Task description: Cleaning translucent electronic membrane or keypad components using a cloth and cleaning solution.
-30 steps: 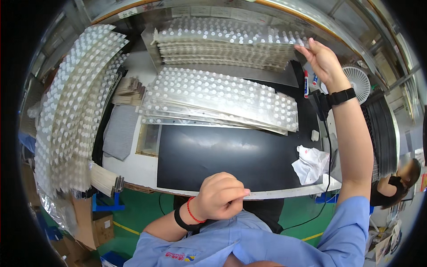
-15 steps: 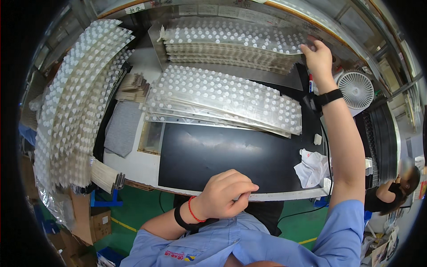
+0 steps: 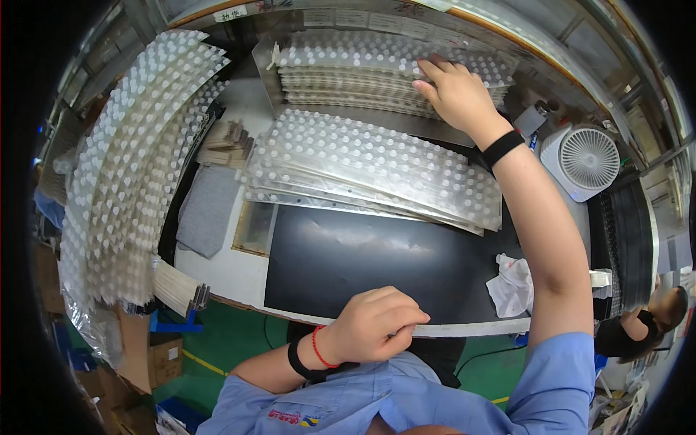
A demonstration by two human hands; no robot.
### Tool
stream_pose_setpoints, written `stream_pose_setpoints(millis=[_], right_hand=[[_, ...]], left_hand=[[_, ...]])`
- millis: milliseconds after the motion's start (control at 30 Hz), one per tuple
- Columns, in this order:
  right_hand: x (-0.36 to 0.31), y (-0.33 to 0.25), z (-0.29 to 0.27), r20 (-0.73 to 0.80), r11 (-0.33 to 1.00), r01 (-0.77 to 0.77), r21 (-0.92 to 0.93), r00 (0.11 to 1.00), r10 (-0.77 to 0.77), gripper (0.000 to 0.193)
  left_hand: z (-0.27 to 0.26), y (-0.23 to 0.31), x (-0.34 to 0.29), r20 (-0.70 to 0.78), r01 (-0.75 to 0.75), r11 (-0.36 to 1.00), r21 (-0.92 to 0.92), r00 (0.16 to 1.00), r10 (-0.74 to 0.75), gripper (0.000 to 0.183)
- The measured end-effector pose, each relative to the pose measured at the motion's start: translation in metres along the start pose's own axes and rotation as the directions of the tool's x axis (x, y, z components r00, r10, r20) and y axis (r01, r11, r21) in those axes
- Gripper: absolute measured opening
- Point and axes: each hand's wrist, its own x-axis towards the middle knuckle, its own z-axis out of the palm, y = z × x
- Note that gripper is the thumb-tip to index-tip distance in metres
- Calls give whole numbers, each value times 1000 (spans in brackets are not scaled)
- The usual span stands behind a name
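Note:
My right hand (image 3: 462,100) reaches to the far side of the table, fingers stretched out over the top of a stack of clear plastic strips dotted with white rounds (image 3: 341,56). That stack lies in an angled metal holder (image 3: 267,76); the fingertips seem to rest on its top strip, with no grip showing. In front of it, a fanned pile of similar dotted strips (image 3: 370,163) lies partly on a black mat (image 3: 341,264). Close to my body, at the table's near edge, my left hand (image 3: 375,325) is curled closed. Nothing shows between its fingers.
Tall, curved stacks of dotted strips (image 3: 119,174) stand on the left, beside a folded grey cloth (image 3: 209,210). On the right are a small white fan (image 3: 586,161) and a crumpled white tissue (image 3: 511,286). Another person (image 3: 641,326) is at the far right.
My right hand has moved left along the back stack, from its right end toward the middle. The left hand stays curled by the table edge. The whole view has shifted slightly.

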Motion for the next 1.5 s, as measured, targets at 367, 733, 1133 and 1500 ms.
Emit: stream_pose_setpoints(millis=[367, 733, 1133, 1500], right_hand=[[-58, -32, -49, 212, 869, -2, 495, 970, -119, 74], [-146, -39, -71, 233, 838, 123, 532, 930, -284, 40], [-234, -131, -151, 229, 953, 172, 251, 946, -231, 38], [-349, -163, -144, 173, 529, -616, 584, 731, 660, 49]], left_hand=[[0, 1, -4, 4, 15, 1000, 0, 1000, -15, 25], [1, 1, 3, 62, 23, 1000, -3, 998, -22, 23], [-4, 14, -19, 12, -277, 957, 83, 961, 276, 40], [9, 18, -10, 407, 38, 927, 373, 891, -200, 34]])
